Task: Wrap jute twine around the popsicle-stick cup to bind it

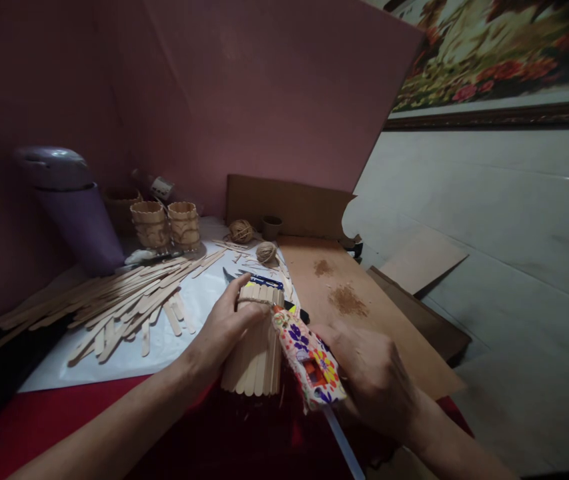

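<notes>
My left hand is wrapped round a cup made of popsicle sticks, tilted over the table's front edge. A band of twine runs round the cup near its far end. In my right hand is a glue gun covered with a flower pattern, a pale glue stick poking out of its back. The nozzle touches or nearly touches the twine on the cup's right side. Behind the cup lie dark-handled tools, partly hidden by it.
Many loose popsicle sticks spread over a white sheet at left. Two finished stick cups, a purple bottle and twine balls stand farther back. Brown crumbs lie on a wooden board at right.
</notes>
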Motion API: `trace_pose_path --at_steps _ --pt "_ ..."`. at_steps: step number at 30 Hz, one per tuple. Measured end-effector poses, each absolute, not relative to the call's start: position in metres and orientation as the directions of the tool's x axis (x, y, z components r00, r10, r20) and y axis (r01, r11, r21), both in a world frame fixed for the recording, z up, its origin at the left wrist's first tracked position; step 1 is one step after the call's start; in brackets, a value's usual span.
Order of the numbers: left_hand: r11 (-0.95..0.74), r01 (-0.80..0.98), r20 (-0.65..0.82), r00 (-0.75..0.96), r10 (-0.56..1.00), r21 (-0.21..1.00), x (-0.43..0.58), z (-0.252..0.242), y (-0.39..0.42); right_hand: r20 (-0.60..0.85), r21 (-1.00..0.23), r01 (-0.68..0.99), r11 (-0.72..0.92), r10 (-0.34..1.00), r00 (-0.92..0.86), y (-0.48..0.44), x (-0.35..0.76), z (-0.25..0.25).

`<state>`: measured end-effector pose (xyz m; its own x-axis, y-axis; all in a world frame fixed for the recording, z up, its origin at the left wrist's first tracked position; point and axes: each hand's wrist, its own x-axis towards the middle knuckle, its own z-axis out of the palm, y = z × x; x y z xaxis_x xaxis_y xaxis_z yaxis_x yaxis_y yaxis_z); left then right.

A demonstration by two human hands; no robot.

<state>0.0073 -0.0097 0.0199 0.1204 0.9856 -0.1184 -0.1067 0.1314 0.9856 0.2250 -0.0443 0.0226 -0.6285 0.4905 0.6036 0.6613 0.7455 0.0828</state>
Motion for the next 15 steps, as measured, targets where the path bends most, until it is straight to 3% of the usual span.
trace_pose_path --at_steps 15 --pt "0.118 -0.108 -0.108 0.096 0.99 0.987 0.0067 0.0171 -0.0061 0.572 0.098 0.662 0.743 0.502 -0.649 -0.0472 0.2243 0.0255"
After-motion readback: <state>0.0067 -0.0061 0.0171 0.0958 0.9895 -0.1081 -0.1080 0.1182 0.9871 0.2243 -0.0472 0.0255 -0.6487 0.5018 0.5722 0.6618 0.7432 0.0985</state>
